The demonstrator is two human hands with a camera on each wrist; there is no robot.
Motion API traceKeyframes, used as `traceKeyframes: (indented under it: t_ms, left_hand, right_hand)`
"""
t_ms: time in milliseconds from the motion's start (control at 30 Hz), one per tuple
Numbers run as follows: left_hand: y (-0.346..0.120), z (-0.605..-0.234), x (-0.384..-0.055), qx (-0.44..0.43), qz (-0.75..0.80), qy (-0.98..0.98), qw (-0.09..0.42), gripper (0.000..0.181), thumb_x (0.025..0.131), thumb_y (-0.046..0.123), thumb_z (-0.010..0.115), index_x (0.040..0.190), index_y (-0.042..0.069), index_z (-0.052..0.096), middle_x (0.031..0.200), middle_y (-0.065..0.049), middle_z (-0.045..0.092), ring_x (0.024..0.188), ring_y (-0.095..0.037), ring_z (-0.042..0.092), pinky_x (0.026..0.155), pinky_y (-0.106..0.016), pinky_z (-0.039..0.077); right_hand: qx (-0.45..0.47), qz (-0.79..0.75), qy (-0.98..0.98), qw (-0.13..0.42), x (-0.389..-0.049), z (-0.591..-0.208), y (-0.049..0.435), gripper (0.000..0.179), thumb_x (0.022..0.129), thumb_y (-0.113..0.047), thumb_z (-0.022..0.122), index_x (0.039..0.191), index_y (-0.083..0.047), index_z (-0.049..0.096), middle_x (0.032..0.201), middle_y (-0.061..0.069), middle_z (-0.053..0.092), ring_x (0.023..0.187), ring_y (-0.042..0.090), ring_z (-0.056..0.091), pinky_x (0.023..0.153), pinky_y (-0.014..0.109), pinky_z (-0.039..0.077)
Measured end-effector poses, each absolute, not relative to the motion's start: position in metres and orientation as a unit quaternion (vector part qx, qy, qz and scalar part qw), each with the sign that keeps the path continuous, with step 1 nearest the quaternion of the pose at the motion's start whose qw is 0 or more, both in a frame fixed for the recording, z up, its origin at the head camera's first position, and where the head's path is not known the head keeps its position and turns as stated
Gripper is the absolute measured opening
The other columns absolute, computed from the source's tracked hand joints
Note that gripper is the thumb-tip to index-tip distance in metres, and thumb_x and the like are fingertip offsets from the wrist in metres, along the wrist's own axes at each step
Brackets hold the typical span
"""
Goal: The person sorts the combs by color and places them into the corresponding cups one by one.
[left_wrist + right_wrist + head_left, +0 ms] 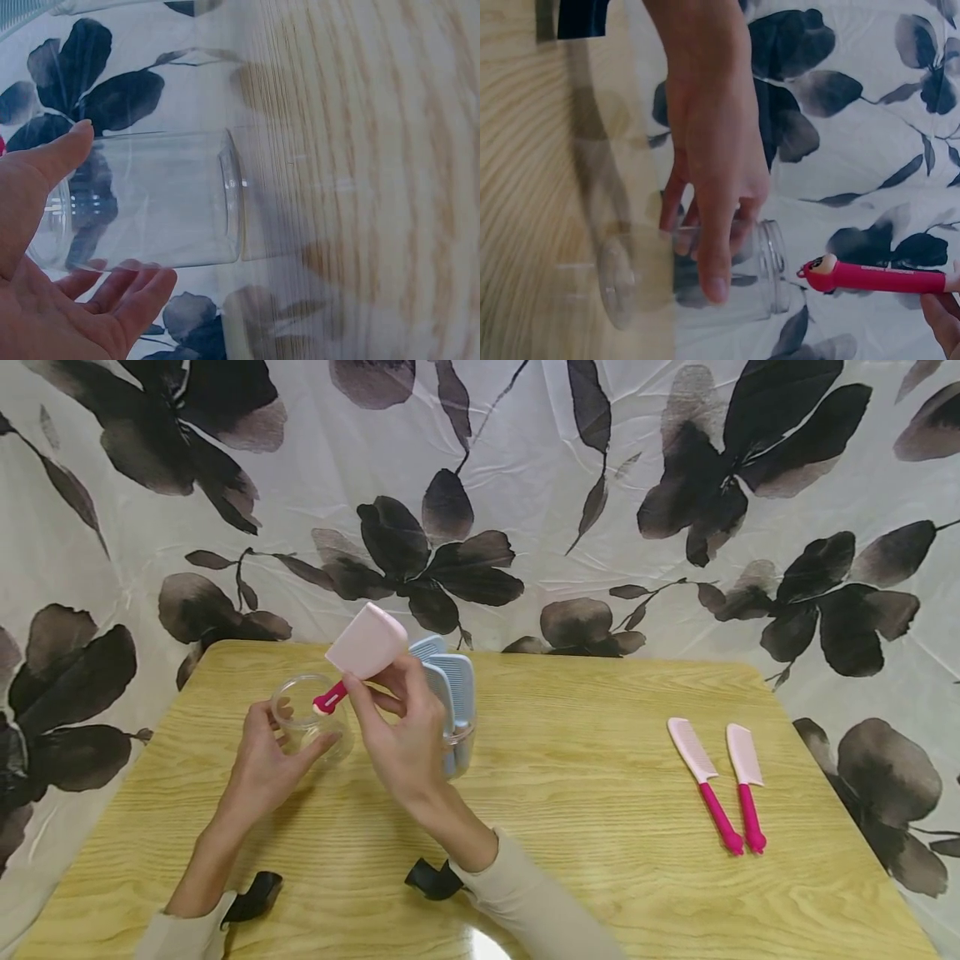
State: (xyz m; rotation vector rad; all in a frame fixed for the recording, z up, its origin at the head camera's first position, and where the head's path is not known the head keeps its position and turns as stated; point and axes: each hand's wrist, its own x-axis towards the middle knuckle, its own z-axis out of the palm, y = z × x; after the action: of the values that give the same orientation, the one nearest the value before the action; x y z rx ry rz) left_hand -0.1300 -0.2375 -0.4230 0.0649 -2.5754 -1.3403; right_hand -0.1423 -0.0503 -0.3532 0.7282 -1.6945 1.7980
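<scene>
My left hand (262,768) grips a clear jar (165,202) around its upper part, thumb on one side and fingers on the other. The jar stands upright on the table, its mouth uncovered and nothing visible inside. My right hand (408,727) pinches a pink comb (367,642) near where the blade meets the magenta handle (885,277). Blade up and tilted, the comb points its rounded, face-like handle end at the jar's mouth, just outside the rim in the right wrist view. Right behind the right hand, several light blue combs (461,689) stand in a second clear jar (463,747).
Two more pink combs (693,750) (744,756) with magenta handles lie side by side on the right of the wooden table (585,827). A floral cloth (555,510) hangs behind the table's back edge. Black straps (435,878) sit at the wrists.
</scene>
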Motion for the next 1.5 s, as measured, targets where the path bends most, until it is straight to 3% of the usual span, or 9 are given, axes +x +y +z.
traceKeyframes:
  t_ms: [233,433,667,900,1033,1500]
  left_hand:
    - [-0.237,-0.424,-0.132,0.01,-0.45,-0.884,0.126,0.079,0.089,0.023,0.084,0.134,-0.011,0.029,0.128,-0.028,0.037,0.123,-0.048,0.044,0.095,-0.06,0.046]
    - [-0.238,-0.425,-0.132,0.006,-0.447,-0.885,0.126,0.077,0.088,0.02,0.084,0.132,-0.011,0.029,0.133,-0.031,0.036,0.124,-0.051,0.043,0.096,-0.064,0.046]
    - [-0.237,-0.424,-0.13,0.012,-0.435,-0.891,0.129,0.079,0.088,0.023,0.084,0.135,-0.011,0.03,0.129,-0.028,0.038,0.122,-0.047,0.045,0.093,-0.056,0.046]
    - [-0.237,-0.424,-0.131,0.011,-0.438,-0.89,0.13,0.082,0.087,0.02,0.085,0.137,-0.013,0.029,0.131,-0.03,0.039,0.121,-0.049,0.045,0.094,-0.059,0.047]
    - [-0.237,-0.425,-0.132,0.012,-0.436,-0.89,0.131,0.081,0.087,0.019,0.085,0.137,-0.013,0.03,0.132,-0.03,0.039,0.121,-0.047,0.045,0.093,-0.054,0.048]
    - [-0.238,-0.424,-0.131,0.004,-0.447,-0.885,0.127,0.079,0.089,0.017,0.082,0.138,-0.014,0.029,0.135,-0.033,0.038,0.123,-0.049,0.044,0.096,-0.064,0.046]
  right_hand:
    - [0.259,0.687,-0.627,0.26,-0.147,-0.355,-0.063,0.028,0.098,-0.003,0.069,0.12,0.003,0.054,0.113,0.021,0.068,0.103,0.025,0.072,0.086,0.03,0.06]
    - [0.25,0.686,-0.633,0.257,-0.153,-0.362,-0.075,0.028,0.097,-0.001,0.07,0.12,0.005,0.054,0.112,0.022,0.068,0.103,0.023,0.072,0.086,0.028,0.059]
    - [0.23,0.676,-0.657,0.241,-0.16,-0.373,-0.083,0.026,0.097,-0.002,0.07,0.118,0.005,0.056,0.11,0.02,0.07,0.102,0.018,0.073,0.084,0.023,0.058]
    - [0.21,0.673,-0.678,0.209,-0.165,-0.382,-0.088,0.025,0.097,-0.002,0.071,0.117,0.004,0.058,0.11,0.018,0.07,0.102,0.011,0.07,0.083,0.02,0.058]
    - [0.198,0.662,-0.697,0.192,-0.167,-0.387,-0.09,0.025,0.097,-0.004,0.071,0.118,0.002,0.059,0.109,0.016,0.071,0.1,0.008,0.07,0.082,0.017,0.057]
    - [0.194,0.612,-0.748,0.17,-0.175,-0.395,-0.095,0.018,0.097,-0.009,0.072,0.113,-0.003,0.065,0.102,0.008,0.075,0.09,0.003,0.068,0.085,0.014,0.054]
